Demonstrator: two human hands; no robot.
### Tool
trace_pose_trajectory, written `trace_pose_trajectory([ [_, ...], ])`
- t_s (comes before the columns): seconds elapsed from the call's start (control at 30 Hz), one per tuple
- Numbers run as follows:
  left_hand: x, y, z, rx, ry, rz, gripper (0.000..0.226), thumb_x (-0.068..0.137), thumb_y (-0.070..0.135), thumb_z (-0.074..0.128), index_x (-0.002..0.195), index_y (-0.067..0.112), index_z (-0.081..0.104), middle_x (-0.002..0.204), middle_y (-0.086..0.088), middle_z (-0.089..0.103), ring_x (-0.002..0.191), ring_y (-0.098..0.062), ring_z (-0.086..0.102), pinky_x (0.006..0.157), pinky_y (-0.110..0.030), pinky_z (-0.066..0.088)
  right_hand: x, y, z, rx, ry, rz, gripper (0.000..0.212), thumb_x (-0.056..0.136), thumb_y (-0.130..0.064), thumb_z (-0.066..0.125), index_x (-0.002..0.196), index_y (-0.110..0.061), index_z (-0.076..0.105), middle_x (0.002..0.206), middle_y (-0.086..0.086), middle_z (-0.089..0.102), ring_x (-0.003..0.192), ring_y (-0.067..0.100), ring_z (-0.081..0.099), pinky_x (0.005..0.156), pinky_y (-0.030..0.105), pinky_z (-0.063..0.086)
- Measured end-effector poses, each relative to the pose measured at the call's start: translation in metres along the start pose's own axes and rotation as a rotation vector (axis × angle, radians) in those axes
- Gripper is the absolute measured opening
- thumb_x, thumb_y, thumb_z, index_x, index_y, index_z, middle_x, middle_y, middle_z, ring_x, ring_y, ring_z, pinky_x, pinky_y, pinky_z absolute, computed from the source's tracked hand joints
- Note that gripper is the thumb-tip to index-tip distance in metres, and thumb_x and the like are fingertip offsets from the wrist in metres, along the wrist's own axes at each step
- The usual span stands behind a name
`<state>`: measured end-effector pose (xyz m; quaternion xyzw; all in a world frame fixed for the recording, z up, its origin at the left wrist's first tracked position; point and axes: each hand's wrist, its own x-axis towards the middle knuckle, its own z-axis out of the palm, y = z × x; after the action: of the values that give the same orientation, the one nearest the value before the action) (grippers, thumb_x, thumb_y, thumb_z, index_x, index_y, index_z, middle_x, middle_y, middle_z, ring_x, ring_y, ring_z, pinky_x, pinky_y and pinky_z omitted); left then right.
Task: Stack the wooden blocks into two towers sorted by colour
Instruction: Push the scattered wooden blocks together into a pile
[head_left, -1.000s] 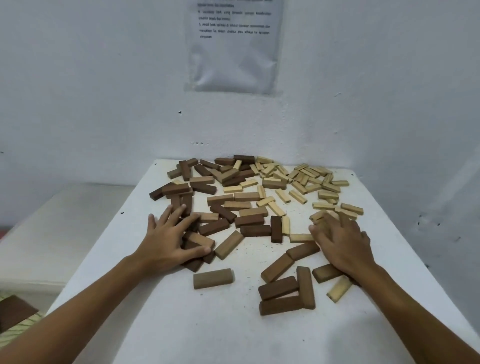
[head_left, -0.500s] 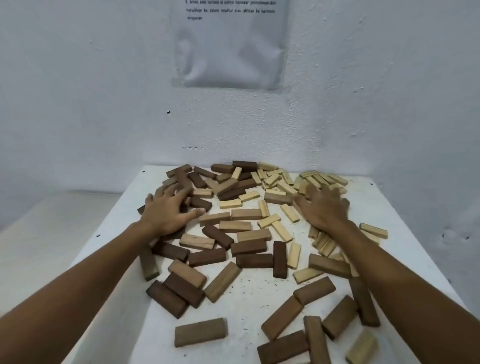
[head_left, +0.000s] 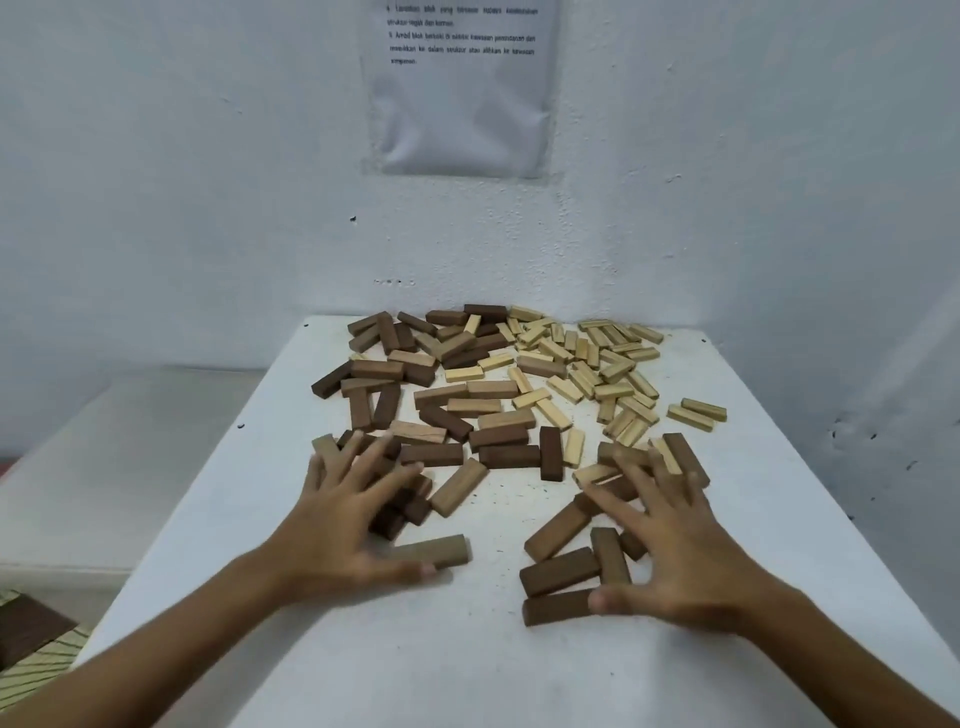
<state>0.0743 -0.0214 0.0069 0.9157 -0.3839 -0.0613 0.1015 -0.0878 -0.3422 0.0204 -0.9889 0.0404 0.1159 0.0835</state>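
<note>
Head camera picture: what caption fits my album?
Two spread hands, left and right, rake scattered wooden blocks on a white table.

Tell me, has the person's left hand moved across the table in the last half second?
Yes. The left hand has pulled back toward the person, away from the far dark brown wooden blocks by the white wall, onto blocks near the lone brown block.

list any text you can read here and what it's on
Paper sheet on the wall: a few printed lines, too small and blurred to quote reliably; a numbered item starting "5. Ambil blok" is about all that reads.
Wooden blocks: no print or labels visible.
Table: no text.
</note>
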Motion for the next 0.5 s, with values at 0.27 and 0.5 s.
trace_pose_trajectory([
  [0.27,0.027,0.028,0.024,-0.077,0.156,-0.112,0.100,0.069,0.094,0.011,0.152,0.040,0.027,0.165,0.002,0.008,0.152,-0.020,-0.003,0.119,-0.051,-0.003,0.051,-0.020,0.019,0.084,0.328,0.054,0.117,0.057,-0.101,0.000,0.150,-0.039,0.031,0.164,-0.001,0.013,0.152,0.023,-0.003,0.120,0.053,-0.001],
  [0.5,0.032,0.007,-0.007,-0.087,0.521,-0.167,0.090,0.063,0.091,0.035,0.129,0.034,0.059,0.149,-0.001,0.045,0.138,-0.027,0.031,0.104,-0.048,0.024,0.068,-0.025,-0.005,0.351,0.643,0.096,0.075,0.082,-0.075,0.050,0.142,-0.031,0.049,0.156,0.001,0.034,0.146,0.026,0.023,0.117,0.055,0.020],
])
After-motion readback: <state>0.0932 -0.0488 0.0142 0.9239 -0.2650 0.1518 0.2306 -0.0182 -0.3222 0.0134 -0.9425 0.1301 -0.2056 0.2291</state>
